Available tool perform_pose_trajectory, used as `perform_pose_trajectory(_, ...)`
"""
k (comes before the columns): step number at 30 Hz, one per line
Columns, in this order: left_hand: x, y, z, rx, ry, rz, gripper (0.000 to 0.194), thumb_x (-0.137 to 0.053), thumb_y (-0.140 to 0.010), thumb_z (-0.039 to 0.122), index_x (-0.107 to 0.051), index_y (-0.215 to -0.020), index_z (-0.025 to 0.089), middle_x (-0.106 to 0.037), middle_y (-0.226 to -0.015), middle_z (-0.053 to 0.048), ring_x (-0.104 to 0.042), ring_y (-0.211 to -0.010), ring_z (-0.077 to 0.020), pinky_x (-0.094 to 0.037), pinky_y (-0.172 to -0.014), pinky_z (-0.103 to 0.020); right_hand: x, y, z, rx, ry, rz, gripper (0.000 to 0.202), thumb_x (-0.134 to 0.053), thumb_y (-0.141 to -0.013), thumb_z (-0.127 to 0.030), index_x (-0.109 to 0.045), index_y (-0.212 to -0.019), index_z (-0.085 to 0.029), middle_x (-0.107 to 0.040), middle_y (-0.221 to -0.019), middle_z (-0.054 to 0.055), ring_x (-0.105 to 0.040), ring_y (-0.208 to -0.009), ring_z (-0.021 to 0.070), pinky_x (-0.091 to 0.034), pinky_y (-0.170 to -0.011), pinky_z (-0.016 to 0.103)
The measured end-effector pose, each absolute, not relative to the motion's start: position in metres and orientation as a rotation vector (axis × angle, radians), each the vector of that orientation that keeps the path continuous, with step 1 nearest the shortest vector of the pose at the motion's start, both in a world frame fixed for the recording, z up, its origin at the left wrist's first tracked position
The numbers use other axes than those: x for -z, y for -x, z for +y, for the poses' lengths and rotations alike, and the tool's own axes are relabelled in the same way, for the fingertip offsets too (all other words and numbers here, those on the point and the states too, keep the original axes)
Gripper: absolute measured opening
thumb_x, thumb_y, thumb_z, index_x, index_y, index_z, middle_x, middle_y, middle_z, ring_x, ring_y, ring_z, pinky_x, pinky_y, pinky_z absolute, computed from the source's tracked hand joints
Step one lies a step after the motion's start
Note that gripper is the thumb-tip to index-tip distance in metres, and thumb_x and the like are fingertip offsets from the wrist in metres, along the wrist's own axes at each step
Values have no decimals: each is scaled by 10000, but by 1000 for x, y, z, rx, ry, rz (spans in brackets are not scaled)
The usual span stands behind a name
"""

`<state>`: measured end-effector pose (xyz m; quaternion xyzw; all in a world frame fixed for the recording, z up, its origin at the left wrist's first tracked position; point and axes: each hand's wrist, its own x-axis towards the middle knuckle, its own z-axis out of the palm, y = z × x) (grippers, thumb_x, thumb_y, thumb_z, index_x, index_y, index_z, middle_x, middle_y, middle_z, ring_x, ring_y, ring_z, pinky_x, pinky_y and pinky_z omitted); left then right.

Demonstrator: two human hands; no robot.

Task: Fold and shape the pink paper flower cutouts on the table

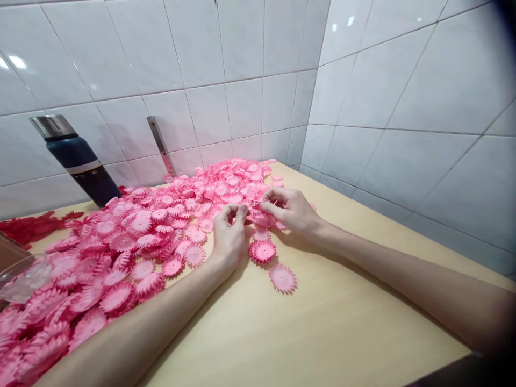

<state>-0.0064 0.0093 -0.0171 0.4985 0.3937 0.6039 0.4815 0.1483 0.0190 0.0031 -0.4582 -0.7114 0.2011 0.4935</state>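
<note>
Pink toothed discs point(263, 251) lie on the tabletop point(322, 328), near both hands. Left hand point(228, 236) and right hand point(293, 212): thumb and forefinger nearly meeting; contents unclear. Step, judged: fine disc handling; next calls for a light pinch. Discs thin, notched; tabletop smooth; wall tiles point(245, 113) glossy.

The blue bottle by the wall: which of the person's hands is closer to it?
The left hand. It is to the right of the bottle, with pink flower pieces heaped between; the right hand is farther right, past the left.
</note>
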Motion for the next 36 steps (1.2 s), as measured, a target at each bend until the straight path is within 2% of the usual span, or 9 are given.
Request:
perform_pose_trajectory(3, 16, 6, 9, -1422, -1187, 916, 256, -681, -756, 393, -603, -744, 150, -590, -747, -4, -547, -670, -100, -471, -642, -234, -4, -150, 20, -420, 1105, -1700, 95, -618, -715, -196, -588, -631, -164, -623, -629, 22, -544, -570, 133, -426, -536, 267)
perform_pose_trajectory(7, 10, 4, 5, -1342, -1208, 846, 322, -687, -742, 448, -633, -785, 133, -612, -785, -31, -572, -684, -113, -489, -659, -258, -6, -150, 14, -334, 1035, -1760, 102, -606, -711, -182, -574, -614, -174, -594, -585, 4, -492, -532, 113, -394, -513, 257)
perform_pose_trajectory(14, 7, 5, 1, -1352, -1262, 942, 350, -823, -576, 378, -611, -698, 128, -621, -682, -14, -578, -636, -114, -468, -625, -244, -9, -146, 2, -274, 950, -1941, 65, -559, -700, -138, -558, -654, -185, -588, -609, -5, -499, -556, 118, -392, -538, 253)
perform_pose_trajectory(20, 11, 6, 3, -1371, -1281, 1006, 341, -791, -614, 411, -611, -696, 133, -648, -671, -36, -602, -627, -139, -490, -620, -274, -8, -153, 8, -128, 1038, -2077, 118, -519, -762, -159, -480, -655, -191, -583, -652, 25, -482, -583, 141, -370, -570, 279)
perform_pose_trajectory(24, 10, 4, 2, -1386, -1329, 1013, 305, -752, -671, 391, -574, -684, 143, -612, -633, -10, -562, -576, -114, -460, -571, -249, -2, -152, 15, 106, 1104, -2100, 171, -471, -828, -189, -445, -659, -198, -568, -643, 34, -477, -608, 164, -363, -676, 327)
perform_pose_trajectory(29, 6, 2, 0, -1377, -1364, 1010, 297, -723, -711, 373, -524, -658, 158, -555, -598, 27, -519, -548, -88, -436, -557, -223, 8, -145, 19, 157, 1147, -2057, 191, -459, -845, -215, -413, -659, -203, -558, -635, 27, -483, -609, 169, -353, -729, 348)
perform_pose_trajectory(32, 5, 3, -2, -1378, -1356, 979, 299, -708, -729, 375, -504, -668, 166, -544, -599, 29, -517, -549, -89, -435, -553, -223, 7, -151, 23, 1, 1208, -1904, 222, -450, -848, -229, -409, -632, -204, -522, -588, 4, -455, -555, 152, -348, -636, 317)
perform_pose_trajectory(34, 5, 4, -4, -1377, -1348, 956, 302, -696, -743, 370, -478, -673, 174, -547, -607, 25, -528, -558, -94, -438, -557, -223, 4, -161, 29, -123, 1288, -1616, 245, -448, -847, -231, -408, -606, -207, -475, -543, -14, -417, -501, 133, -311, -533, 283)
perform_pose_trajectory(36, 5, 4, -4, -1372, -1355, 936, 294, -685, -756, 355, -461, -686, 179, -552, -621, 25, -538, -572, -93, -445, -572, -220, -1, -173, 35, -125, 1310, -1380, 231, -504, -820, -230, -423, -605, -206, -464, -539, -24, -405, -496, 119, -306, -504, 268)
